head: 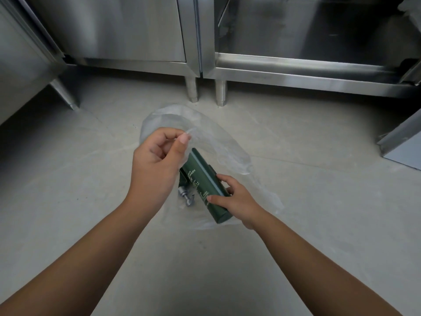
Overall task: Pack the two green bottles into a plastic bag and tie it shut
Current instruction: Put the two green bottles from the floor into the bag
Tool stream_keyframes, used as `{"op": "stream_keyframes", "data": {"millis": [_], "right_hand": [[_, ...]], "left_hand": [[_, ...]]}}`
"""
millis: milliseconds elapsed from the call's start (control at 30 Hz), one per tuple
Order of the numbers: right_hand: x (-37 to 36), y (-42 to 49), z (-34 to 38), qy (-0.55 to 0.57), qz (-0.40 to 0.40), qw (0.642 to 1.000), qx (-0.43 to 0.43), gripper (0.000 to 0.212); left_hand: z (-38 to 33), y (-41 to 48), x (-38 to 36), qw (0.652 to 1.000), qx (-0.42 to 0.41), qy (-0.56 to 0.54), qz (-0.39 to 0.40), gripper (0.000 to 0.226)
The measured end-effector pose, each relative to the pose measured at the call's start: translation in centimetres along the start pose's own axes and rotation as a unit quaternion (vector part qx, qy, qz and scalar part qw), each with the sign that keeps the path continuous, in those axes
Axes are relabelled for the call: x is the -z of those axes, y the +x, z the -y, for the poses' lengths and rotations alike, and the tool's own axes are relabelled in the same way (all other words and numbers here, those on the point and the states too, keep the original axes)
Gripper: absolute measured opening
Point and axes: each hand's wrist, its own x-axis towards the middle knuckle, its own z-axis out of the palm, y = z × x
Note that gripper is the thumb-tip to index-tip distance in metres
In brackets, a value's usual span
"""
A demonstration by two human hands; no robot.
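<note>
A clear plastic bag (218, 142) lies crumpled on the grey floor in the middle of the view. My left hand (157, 163) pinches its upper edge between thumb and fingers and lifts it. My right hand (237, 199) grips a dark green bottle (205, 185) near its base, and the bottle's far end points into the bag's mouth. A second green bottle (183, 179) lies mostly hidden behind my left hand; its silver pump head (185, 197) shows below the hand. I cannot tell whether that one is inside the bag.
Stainless steel cabinets (136, 30) on short legs (191, 90) line the far side. Another steel unit (401, 147) juts in at the right, and one more stands at the left edge. Bare concrete floor (91, 190) surrounds the bag.
</note>
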Motion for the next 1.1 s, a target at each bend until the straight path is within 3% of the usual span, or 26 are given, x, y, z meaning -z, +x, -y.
{"op": "stream_keyframes", "data": {"millis": [100, 200, 367, 467, 533, 700, 1100], "right_hand": [[-1.1, 1.8, 1.2, -0.009, -0.005, 1.0, -0.015, 0.057], [-2.6, 3.5, 1.6, -0.013, 0.012, 0.996, -0.089, 0.051], [-5.4, 5.9, 1.8, -0.038, 0.012, 0.995, -0.091, 0.079], [-5.8, 6.1, 2.9, -0.053, 0.012, 0.998, -0.042, 0.053], [-5.6, 5.9, 3.8, -0.068, 0.013, 0.997, -0.02, 0.046], [-6.0, 6.0, 3.4, -0.155, -0.049, 0.982, 0.091, 0.05], [-3.7, 0.1, -0.5, -0.205, -0.064, 0.96, 0.178, 0.044]], "left_hand": [[-0.2, 0.4, 1.0, 1.0, -0.005, 0.004, -0.004, 0.008], [-0.3, 0.9, 2.2, 1.0, 0.003, -0.008, -0.017, 0.008], [-0.7, 1.6, 3.3, 1.0, 0.002, -0.006, -0.018, 0.01], [-0.9, 1.9, 3.1, 1.0, 0.001, -0.01, -0.007, 0.011], [-0.9, 1.9, 2.9, 1.0, -0.001, -0.011, 0.003, 0.01], [-0.8, 1.9, 2.7, 1.0, 0.002, -0.02, 0.003, 0.01], [-0.4, 0.9, 0.3, 0.999, 0.008, -0.033, 0.0, 0.01]]}}
